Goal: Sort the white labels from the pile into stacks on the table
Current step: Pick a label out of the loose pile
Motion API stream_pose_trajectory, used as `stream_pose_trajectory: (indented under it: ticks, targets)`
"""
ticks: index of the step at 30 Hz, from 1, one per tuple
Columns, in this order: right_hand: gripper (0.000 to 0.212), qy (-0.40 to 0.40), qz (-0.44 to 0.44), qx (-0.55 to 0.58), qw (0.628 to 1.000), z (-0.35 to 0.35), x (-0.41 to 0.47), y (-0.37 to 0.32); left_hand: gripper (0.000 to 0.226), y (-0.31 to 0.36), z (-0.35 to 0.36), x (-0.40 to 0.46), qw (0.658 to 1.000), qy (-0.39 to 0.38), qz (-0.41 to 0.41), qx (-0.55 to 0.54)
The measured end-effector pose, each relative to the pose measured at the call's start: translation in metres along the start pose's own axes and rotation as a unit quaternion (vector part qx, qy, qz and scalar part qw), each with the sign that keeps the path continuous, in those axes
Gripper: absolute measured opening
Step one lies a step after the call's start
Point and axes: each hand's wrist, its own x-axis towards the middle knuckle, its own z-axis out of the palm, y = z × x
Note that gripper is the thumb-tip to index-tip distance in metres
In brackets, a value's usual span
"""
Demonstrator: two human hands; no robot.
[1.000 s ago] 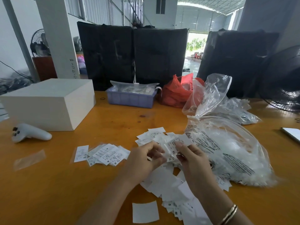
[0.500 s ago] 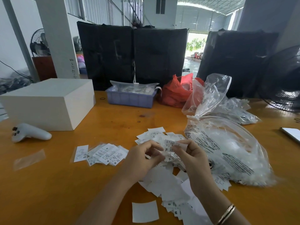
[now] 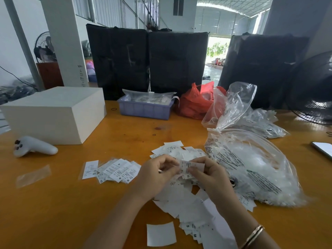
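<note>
A loose pile of white labels covers the middle of the orange table. Just above the pile, my left hand and my right hand meet, and both pinch a small bunch of labels; an "XL" mark shows on it. To the left lies a fanned group of sorted labels marked XS, S and M, with one single label beside it. A blank white square lies near the front edge.
A big clear bag of white filling lies right of the pile, with more clear bags behind. Farther back are a purple bin, a red bag, a white box and a white controller. A phone sits far right.
Both hands have drawn closer together and slightly up, and the bunch of labels held by the right hand is now pinched by both hands.
</note>
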Motion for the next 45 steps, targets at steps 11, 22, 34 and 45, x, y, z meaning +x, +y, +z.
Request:
stream_pose_trajectory:
  ticks: [11, 22, 34, 45]
  targets:
    - [0.023, -0.066, -0.017, -0.135, 0.988, -0.001, 0.000, 0.002, 0.004, 0.002, -0.002, 0.001, 0.996, -0.048, -0.045, -0.062]
    - [0.007, 0.025, 0.031, 0.047, 0.998, -0.003, 0.002, -0.002, 0.005, 0.001, -0.004, 0.003, 0.990, -0.024, -0.086, -0.108]
    - [0.026, -0.059, 0.107, 0.245, 0.962, 0.006, -0.004, 0.001, 0.012, 0.000, -0.001, 0.005, 0.951, 0.067, -0.159, -0.255]
    - [0.010, 0.064, 0.049, 0.247, 0.966, 0.002, -0.002, -0.006, 0.021, -0.002, 0.002, 0.002, 0.987, 0.029, -0.042, -0.153]
